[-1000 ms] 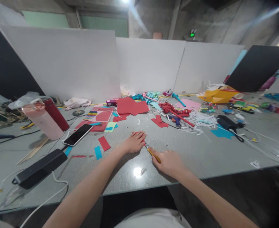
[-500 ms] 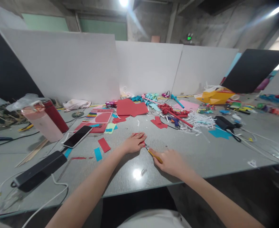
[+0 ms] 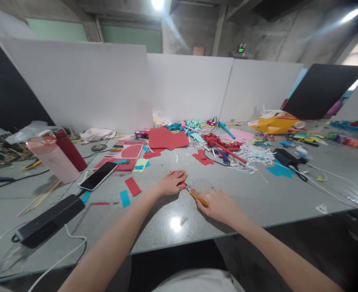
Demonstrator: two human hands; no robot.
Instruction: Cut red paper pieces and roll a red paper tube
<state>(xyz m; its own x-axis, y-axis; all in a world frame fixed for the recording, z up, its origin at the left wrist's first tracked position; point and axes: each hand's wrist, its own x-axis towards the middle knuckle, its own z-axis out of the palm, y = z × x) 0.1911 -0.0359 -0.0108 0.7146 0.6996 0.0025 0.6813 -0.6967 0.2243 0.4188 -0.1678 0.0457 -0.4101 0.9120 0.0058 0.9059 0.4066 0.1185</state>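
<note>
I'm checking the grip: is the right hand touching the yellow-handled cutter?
Touching. The head view shows the right hand gripping the yellow-handled cutter by its handle.

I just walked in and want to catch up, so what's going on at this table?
A person's left hand lies flat over a small piece of red paper on the table. The right hand grips what looks like a yellow-handled knife, its tip close to the paper. A red strip and a blue strip lie off to the left.
</note>
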